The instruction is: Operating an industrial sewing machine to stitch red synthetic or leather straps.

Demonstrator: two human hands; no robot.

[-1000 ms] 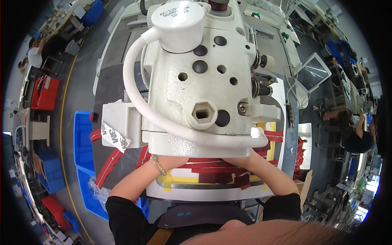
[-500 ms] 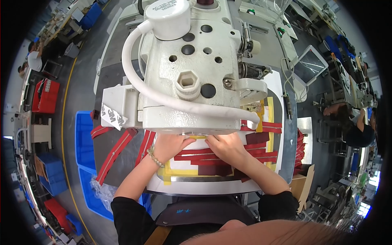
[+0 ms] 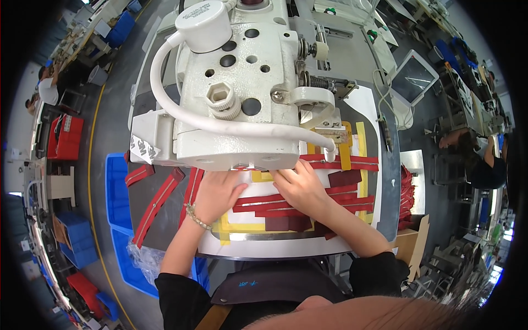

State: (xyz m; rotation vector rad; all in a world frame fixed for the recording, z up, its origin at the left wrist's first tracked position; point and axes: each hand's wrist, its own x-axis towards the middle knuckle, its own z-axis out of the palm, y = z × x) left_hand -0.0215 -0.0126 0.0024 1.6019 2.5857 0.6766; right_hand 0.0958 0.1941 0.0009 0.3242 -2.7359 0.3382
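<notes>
My left hand [image 3: 216, 193], with a bead bracelet at the wrist, lies at the front of a white sewing machine head [image 3: 236, 99]. Its thumb stands apart; its other fingertips pass out of sight beneath the head. My right hand [image 3: 302, 188] has its fingers bent and drawn together at the machine's lower edge; whatever they grip is hidden. Between the hands, white sheet and a yellow strip [image 3: 261, 176] show. Beside and partly under my right hand run red zipper strips [image 3: 264, 206] on a white template edged with yellow tape [image 3: 258, 234].
More red zippers [image 3: 159, 206] lie left on the dark table. Blue bins [image 3: 118, 190] stand beyond its left edge. At right are a pile of red strips [image 3: 407, 195], a cardboard box [image 3: 412, 242] and a tilted screen [image 3: 415, 77]. Other people sit farther off.
The machine head appears farther left and higher as the view shifts. My left hand has drawn slightly left, widening the gap between the hands. The zippers on the template have hardly moved.
</notes>
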